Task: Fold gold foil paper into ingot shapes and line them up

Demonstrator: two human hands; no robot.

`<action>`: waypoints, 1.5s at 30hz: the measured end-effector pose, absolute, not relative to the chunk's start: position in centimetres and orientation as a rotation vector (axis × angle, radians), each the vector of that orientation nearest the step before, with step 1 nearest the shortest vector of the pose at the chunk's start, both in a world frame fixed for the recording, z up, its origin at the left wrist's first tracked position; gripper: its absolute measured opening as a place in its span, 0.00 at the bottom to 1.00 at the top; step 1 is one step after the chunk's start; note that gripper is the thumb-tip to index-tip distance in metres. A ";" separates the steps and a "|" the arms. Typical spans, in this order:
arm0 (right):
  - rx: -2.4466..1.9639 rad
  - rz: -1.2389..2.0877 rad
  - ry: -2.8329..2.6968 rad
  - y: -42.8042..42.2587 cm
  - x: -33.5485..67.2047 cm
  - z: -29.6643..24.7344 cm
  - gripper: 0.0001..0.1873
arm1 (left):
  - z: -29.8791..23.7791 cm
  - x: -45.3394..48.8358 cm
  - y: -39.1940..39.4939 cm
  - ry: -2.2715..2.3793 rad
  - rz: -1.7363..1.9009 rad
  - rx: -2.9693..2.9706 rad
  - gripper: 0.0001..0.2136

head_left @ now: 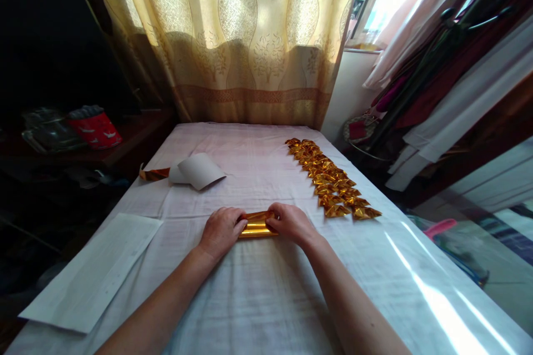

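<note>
A rolled strip of shiny gold foil paper lies on the white cloth-covered table in front of me. My left hand grips its left end with curled fingers. My right hand pinches its right end the same way. To the right, a long row of several folded gold paper pieces runs from the far middle toward the near right. A curled white sheet with a gold underside rests on the left of the table.
A flat white paper sheet lies at the near left corner. A beige patterned curtain hangs behind the table. Hanging clothes crowd the right side. A dark shelf with a red bag stands on the left.
</note>
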State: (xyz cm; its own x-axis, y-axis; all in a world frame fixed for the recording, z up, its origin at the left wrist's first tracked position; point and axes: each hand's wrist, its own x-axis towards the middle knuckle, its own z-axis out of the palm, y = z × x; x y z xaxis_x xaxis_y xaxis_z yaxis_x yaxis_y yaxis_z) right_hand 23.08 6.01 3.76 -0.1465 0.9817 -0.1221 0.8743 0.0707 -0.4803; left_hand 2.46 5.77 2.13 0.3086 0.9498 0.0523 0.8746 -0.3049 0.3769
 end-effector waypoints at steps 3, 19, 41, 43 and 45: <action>-1.943 0.621 -2.140 5.9 22.9 3.6 0.19 | 2.4 2.8 6.3 1.683 0.281 2.307 0.12; -1.914 0.663 -2.387 8.9 22.4 4.6 0.17 | 2.7 2.7 8.3 1.531 0.211 2.279 0.05; -1.538 1.291 -2.071 10.2 25.3 2.9 0.11 | 0.7 1.4 9.7 1.449 0.598 1.723 0.12; -1.523 1.300 -2.056 10.3 25.6 2.7 0.11 | 0.9 1.4 9.7 1.461 0.574 1.745 0.12; -1.530 1.307 -2.043 10.4 25.6 2.5 0.11 | 1.0 1.3 9.7 1.445 0.561 1.758 0.12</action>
